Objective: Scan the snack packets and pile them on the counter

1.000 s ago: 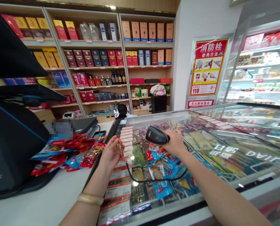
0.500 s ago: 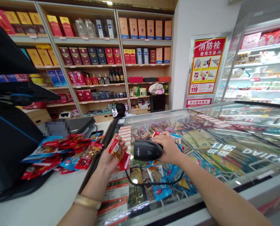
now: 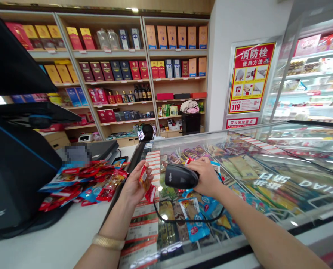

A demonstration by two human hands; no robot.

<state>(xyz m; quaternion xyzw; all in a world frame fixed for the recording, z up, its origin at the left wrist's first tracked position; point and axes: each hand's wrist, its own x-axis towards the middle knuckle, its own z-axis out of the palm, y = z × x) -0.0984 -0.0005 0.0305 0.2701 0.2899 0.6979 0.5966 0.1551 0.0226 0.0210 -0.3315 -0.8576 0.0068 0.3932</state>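
My left hand [image 3: 136,184] is closed on a small red snack packet [image 3: 145,181], its lower end hanging below my fingers. Wrapped round the handle of a black barcode scanner [image 3: 181,176] is my right hand [image 3: 206,177]. The scanner's head points left toward the packet, with a gap between them. Its black cable [image 3: 183,220] loops down over the glass. Below the scanner, a blue snack packet [image 3: 194,220] lies on the glass top, and more packets lie near it. The scanner's handle is hidden by my fingers.
A heap of red and blue snack packets [image 3: 85,183] lies on the white counter [image 3: 59,231] at left, beside a black monitor stand [image 3: 15,179]. The glass-topped freezer [image 3: 239,160] spans the right. Behind it, a person's head [image 3: 147,132] shows before shelves of boxes [image 3: 113,71].
The view has shifted slightly, so everything sits a little further right. In my left hand the red packet has turned more edge-on. My right hand still holds the scanner.
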